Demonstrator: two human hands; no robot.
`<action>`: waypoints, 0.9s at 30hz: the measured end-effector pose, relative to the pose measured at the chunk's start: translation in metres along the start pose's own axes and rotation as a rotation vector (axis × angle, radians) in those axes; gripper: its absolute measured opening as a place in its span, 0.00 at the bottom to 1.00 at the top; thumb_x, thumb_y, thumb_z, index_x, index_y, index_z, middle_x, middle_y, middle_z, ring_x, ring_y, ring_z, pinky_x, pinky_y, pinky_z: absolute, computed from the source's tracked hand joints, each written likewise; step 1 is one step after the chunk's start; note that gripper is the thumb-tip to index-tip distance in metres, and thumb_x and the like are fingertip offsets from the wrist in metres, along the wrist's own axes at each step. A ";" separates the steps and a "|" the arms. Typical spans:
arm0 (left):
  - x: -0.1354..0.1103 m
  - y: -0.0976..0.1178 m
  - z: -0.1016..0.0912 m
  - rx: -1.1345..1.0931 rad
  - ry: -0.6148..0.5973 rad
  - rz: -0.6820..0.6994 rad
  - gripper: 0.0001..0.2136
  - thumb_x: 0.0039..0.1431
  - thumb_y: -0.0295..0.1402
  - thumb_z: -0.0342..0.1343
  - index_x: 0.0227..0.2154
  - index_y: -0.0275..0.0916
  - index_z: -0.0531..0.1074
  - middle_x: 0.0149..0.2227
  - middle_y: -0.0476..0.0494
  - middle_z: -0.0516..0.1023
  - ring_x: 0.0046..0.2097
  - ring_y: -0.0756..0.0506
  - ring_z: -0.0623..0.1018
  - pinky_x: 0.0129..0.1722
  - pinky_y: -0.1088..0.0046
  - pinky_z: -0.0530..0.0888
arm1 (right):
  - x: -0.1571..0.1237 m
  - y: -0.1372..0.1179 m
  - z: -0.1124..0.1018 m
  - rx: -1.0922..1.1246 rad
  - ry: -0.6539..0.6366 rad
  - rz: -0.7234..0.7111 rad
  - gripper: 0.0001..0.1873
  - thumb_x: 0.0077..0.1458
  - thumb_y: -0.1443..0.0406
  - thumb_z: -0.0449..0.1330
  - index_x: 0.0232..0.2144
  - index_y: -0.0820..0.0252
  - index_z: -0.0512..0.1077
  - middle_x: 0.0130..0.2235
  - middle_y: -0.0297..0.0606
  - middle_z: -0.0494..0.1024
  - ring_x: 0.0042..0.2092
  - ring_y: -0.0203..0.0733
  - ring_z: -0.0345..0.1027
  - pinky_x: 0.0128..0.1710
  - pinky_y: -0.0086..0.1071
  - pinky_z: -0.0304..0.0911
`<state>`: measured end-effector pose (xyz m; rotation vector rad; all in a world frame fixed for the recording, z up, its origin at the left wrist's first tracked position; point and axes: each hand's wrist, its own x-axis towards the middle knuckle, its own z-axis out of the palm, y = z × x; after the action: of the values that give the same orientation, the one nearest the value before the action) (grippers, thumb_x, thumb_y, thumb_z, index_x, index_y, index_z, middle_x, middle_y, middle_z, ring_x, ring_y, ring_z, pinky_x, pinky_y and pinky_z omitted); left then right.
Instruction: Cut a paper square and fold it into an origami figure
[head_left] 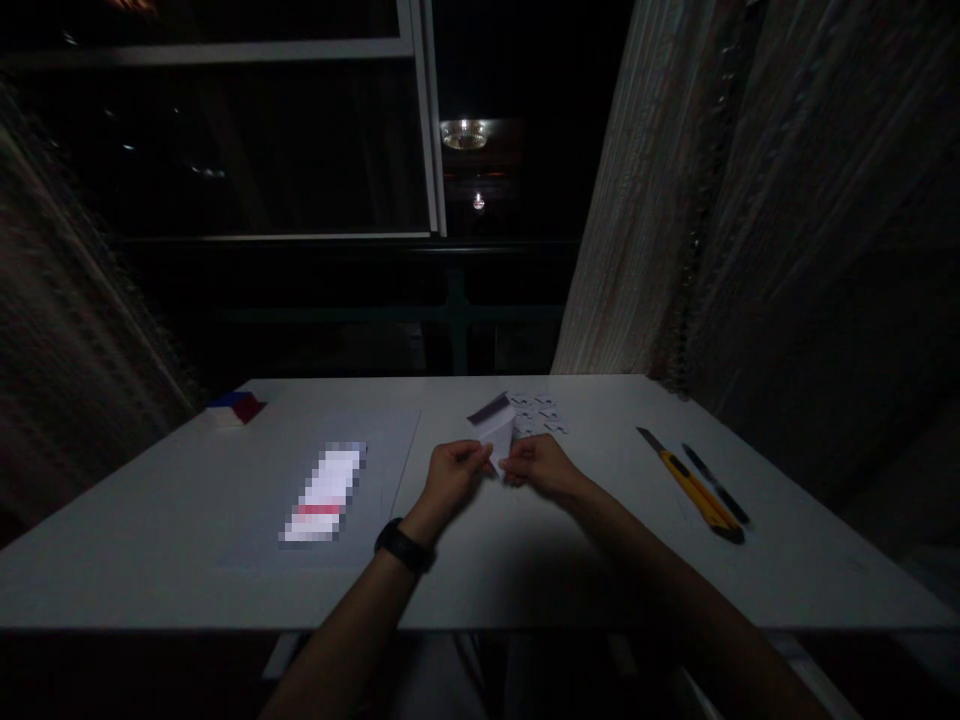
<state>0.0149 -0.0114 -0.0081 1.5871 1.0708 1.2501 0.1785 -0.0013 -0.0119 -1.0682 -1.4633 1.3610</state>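
A small piece of folded white paper [495,432] is held up just above the table, its upper flap in shadow. My left hand [454,468] pinches its lower left edge between thumb and fingers; a black band sits on that wrist. On the other side, my right hand [546,466] grips the lower right edge the same way. Right behind the paper lie several small white cards [546,412] with dark marks, partly covered by it.
The white table [600,580] carries a yellow utility knife [697,490] and a dark pen [716,485] at right. To the left, a lit, pixelated phone-shaped thing [326,492] rests on a pale sheet [394,450]. A blue, red and white block [235,408] stands far left. Curtains [630,190] flank a dark window.
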 end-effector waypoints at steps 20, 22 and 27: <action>0.002 -0.001 -0.001 0.046 0.096 0.000 0.17 0.46 0.44 0.55 0.16 0.34 0.70 0.18 0.48 0.69 0.22 0.52 0.66 0.22 0.77 0.61 | -0.003 0.001 0.012 -0.087 -0.013 -0.054 0.17 0.37 0.55 0.63 0.16 0.63 0.67 0.18 0.34 0.72 0.21 0.34 0.66 0.24 0.29 0.62; 0.002 -0.002 -0.001 0.028 0.043 -0.011 0.17 0.45 0.45 0.55 0.17 0.33 0.71 0.18 0.48 0.68 0.22 0.52 0.65 0.21 0.78 0.60 | -0.002 0.000 0.009 -0.042 0.018 -0.027 0.18 0.33 0.54 0.65 0.15 0.63 0.66 0.16 0.34 0.72 0.19 0.35 0.66 0.22 0.29 0.62; 0.001 -0.002 0.000 0.021 0.005 -0.014 0.17 0.46 0.45 0.56 0.17 0.33 0.71 0.17 0.49 0.67 0.21 0.53 0.64 0.21 0.78 0.59 | 0.000 -0.002 0.002 0.008 0.012 -0.021 0.19 0.29 0.55 0.67 0.13 0.63 0.66 0.15 0.34 0.72 0.18 0.36 0.66 0.20 0.29 0.62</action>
<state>0.0150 -0.0105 -0.0094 1.5902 1.0995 1.2378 0.1767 -0.0023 -0.0103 -1.0513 -1.4549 1.3424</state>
